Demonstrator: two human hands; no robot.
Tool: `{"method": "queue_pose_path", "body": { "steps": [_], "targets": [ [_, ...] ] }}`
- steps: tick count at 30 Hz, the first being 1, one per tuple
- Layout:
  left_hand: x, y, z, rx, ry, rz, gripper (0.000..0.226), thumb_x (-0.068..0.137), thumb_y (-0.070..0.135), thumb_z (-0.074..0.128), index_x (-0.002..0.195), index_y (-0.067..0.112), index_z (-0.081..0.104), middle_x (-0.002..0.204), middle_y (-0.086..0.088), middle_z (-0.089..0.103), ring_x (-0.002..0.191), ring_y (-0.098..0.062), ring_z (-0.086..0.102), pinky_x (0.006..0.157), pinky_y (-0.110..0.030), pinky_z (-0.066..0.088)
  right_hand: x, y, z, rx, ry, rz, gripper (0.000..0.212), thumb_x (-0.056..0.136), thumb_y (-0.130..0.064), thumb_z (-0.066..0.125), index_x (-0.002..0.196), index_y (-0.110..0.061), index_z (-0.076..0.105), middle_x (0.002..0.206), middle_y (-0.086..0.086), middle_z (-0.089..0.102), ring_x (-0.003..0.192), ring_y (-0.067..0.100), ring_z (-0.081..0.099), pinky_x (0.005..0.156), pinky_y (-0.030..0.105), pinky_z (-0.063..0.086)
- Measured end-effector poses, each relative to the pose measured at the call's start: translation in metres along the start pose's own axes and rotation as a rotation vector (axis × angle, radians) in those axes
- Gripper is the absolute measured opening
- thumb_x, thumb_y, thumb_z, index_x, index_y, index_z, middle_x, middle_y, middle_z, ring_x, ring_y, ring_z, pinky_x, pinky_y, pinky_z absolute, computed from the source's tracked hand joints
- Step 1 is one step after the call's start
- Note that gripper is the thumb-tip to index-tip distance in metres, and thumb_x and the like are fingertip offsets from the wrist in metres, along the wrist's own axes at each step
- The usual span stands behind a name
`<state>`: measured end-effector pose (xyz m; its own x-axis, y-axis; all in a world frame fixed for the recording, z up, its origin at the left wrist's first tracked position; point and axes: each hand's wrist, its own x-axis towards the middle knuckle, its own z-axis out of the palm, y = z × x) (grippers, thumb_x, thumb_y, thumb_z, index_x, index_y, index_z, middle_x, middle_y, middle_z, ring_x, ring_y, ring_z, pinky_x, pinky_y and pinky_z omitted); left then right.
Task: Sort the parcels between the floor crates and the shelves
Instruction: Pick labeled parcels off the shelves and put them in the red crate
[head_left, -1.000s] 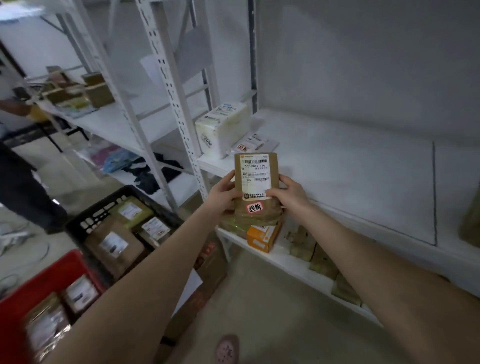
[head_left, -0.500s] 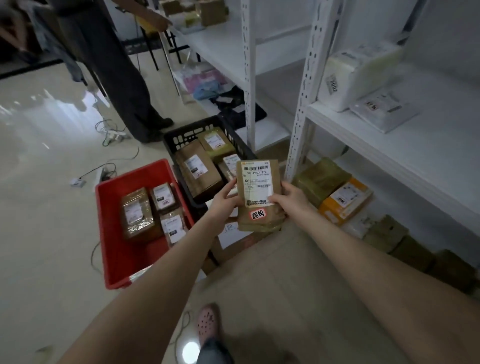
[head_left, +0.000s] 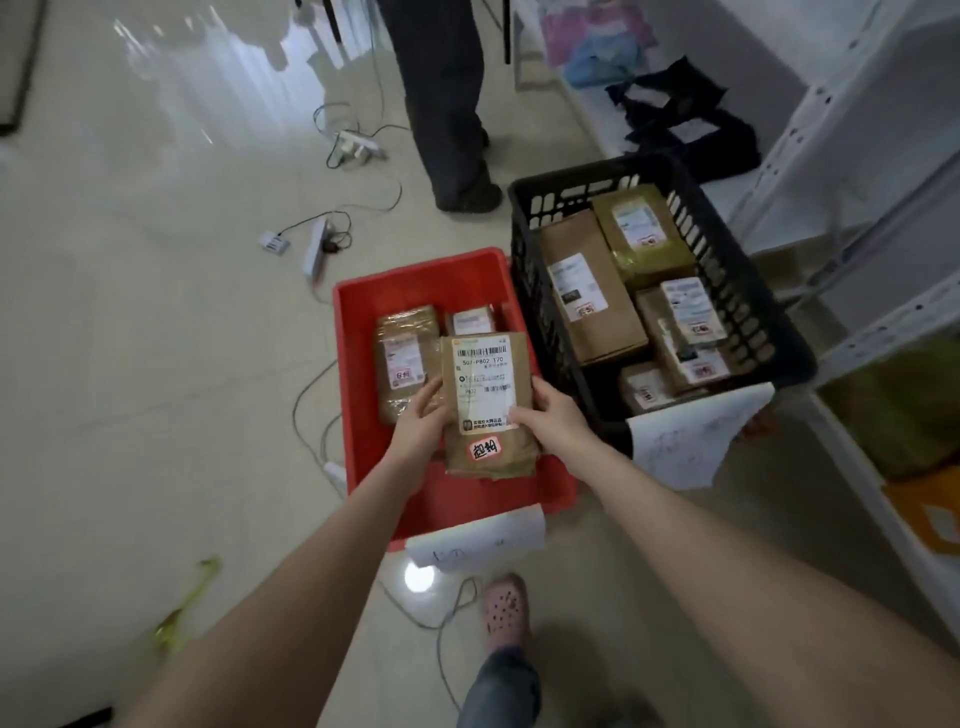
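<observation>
I hold a brown paper parcel (head_left: 488, 402) with a white shipping label and a small red-edged sticker over the red floor crate (head_left: 363, 332). My left hand (head_left: 423, 423) grips its left edge and my right hand (head_left: 553, 418) grips its right edge. Two other brown parcels (head_left: 402, 358) lie in the red crate behind it. The black slatted crate (head_left: 753, 291) to the right holds several labelled brown parcels (head_left: 589, 291). White shelf uprights (head_left: 831, 135) stand at the right edge.
Another person's legs (head_left: 447, 104) stand just behind the crates. Power strips and cables (head_left: 317, 244) trail across the shiny floor at the left. Paper signs (head_left: 691, 441) hang off both crates' front rims. My foot in a pink clog (head_left: 504, 608) is below the red crate.
My view swung from the shelf down to the floor. Both hands carried the parcel away from the shelf and now hold it above the red crate.
</observation>
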<state>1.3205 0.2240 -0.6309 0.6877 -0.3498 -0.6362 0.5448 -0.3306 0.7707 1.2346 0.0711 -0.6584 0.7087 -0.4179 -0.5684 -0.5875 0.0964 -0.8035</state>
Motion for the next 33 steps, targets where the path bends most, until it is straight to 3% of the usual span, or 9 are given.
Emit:
{"method": "queue_pose_path", "body": {
  "steps": [4, 7, 9, 13, 16, 18, 23, 29, 33],
  "targets": [
    [0.048, -0.038, -0.039, 0.007, 0.033, -0.096, 0.060, 0.087, 0.003, 0.053, 0.139, 0.029, 0.044, 0.098, 0.010, 0.069, 0.077, -0.006, 0.069, 0.057, -0.024, 0.053, 0.050, 0.030, 0.053, -0.094, -0.065, 0.092, 0.047, 0.090, -0.014, 0.055, 0.135, -0.026, 0.051, 0.126, 0.001, 0.062, 0.106, 0.018, 0.061, 0.092, 0.035, 0.050],
    [0.074, -0.070, -0.052, -0.005, 0.065, -0.181, 0.053, 0.091, 0.006, 0.050, 0.138, 0.030, 0.044, 0.101, 0.004, 0.070, 0.070, -0.007, 0.071, 0.048, -0.020, 0.051, 0.078, 0.054, 0.077, -0.215, -0.088, 0.153, 0.041, 0.086, -0.011, 0.061, 0.126, -0.022, 0.060, 0.120, 0.001, 0.065, 0.102, 0.014, 0.059, 0.086, 0.026, 0.046],
    [0.089, -0.089, -0.059, 0.013, 0.088, -0.220, 0.050, 0.093, 0.008, 0.048, 0.137, 0.030, 0.045, 0.108, 0.001, 0.069, 0.076, -0.009, 0.070, 0.050, -0.021, 0.052, 0.095, 0.071, 0.091, -0.258, -0.137, 0.203, 0.040, 0.083, -0.008, 0.064, 0.122, -0.018, 0.062, 0.119, 0.003, 0.066, 0.105, 0.018, 0.060, 0.091, 0.030, 0.048],
    [0.122, -0.127, -0.070, 0.128, 0.123, -0.271, 0.039, 0.094, 0.007, 0.045, 0.132, 0.018, 0.047, 0.125, -0.007, 0.062, 0.102, -0.025, 0.065, 0.086, -0.043, 0.055, 0.126, 0.098, 0.121, -0.346, -0.222, 0.271, 0.042, 0.083, -0.010, 0.064, 0.125, -0.017, 0.060, 0.120, 0.005, 0.066, 0.108, 0.022, 0.061, 0.094, 0.038, 0.049],
    [0.150, -0.151, -0.076, 0.208, 0.149, -0.320, 0.043, 0.094, 0.009, 0.045, 0.137, 0.009, 0.042, 0.131, -0.012, 0.058, 0.109, -0.030, 0.061, 0.095, -0.047, 0.050, 0.147, 0.115, 0.140, -0.363, -0.276, 0.321, 0.046, 0.084, -0.013, 0.064, 0.129, -0.018, 0.055, 0.125, 0.004, 0.062, 0.104, 0.018, 0.058, 0.087, 0.034, 0.049],
    [0.164, -0.166, -0.078, 0.262, 0.156, -0.348, 0.048, 0.094, 0.010, 0.045, 0.140, 0.006, 0.037, 0.132, -0.014, 0.055, 0.112, -0.031, 0.059, 0.096, -0.047, 0.048, 0.158, 0.126, 0.149, -0.336, -0.302, 0.372, 0.050, 0.085, -0.011, 0.064, 0.133, -0.016, 0.050, 0.127, 0.004, 0.060, 0.100, 0.017, 0.054, 0.080, 0.032, 0.047],
    [0.185, -0.195, -0.078, 0.335, 0.168, -0.362, 0.040, 0.092, 0.009, 0.046, 0.131, 0.005, 0.039, 0.125, -0.014, 0.058, 0.109, -0.033, 0.059, 0.095, -0.047, 0.048, 0.176, 0.151, 0.168, -0.318, -0.321, 0.437, 0.050, 0.081, -0.011, 0.066, 0.127, -0.017, 0.048, 0.124, 0.003, 0.060, 0.105, 0.019, 0.055, 0.086, 0.035, 0.047],
    [0.196, -0.210, -0.080, 0.373, 0.159, -0.421, 0.051, 0.086, 0.003, 0.050, 0.134, 0.012, 0.036, 0.125, -0.011, 0.059, 0.108, -0.029, 0.061, 0.093, -0.041, 0.051, 0.185, 0.169, 0.175, -0.321, -0.354, 0.460, 0.056, 0.080, -0.014, 0.068, 0.130, -0.018, 0.044, 0.127, 0.004, 0.059, 0.104, 0.020, 0.054, 0.083, 0.031, 0.043],
    [0.186, -0.198, -0.079, 0.625, 0.165, -0.326, 0.055, 0.083, 0.010, 0.058, 0.134, 0.011, 0.038, 0.127, -0.013, 0.054, 0.112, -0.029, 0.055, 0.091, -0.039, 0.048, 0.177, 0.157, 0.163, -0.592, -0.301, 0.329, 0.076, 0.082, -0.028, 0.069, 0.145, -0.015, 0.030, 0.141, 0.007, 0.048, 0.126, 0.028, 0.047, 0.097, 0.034, 0.039]
  ]
}}
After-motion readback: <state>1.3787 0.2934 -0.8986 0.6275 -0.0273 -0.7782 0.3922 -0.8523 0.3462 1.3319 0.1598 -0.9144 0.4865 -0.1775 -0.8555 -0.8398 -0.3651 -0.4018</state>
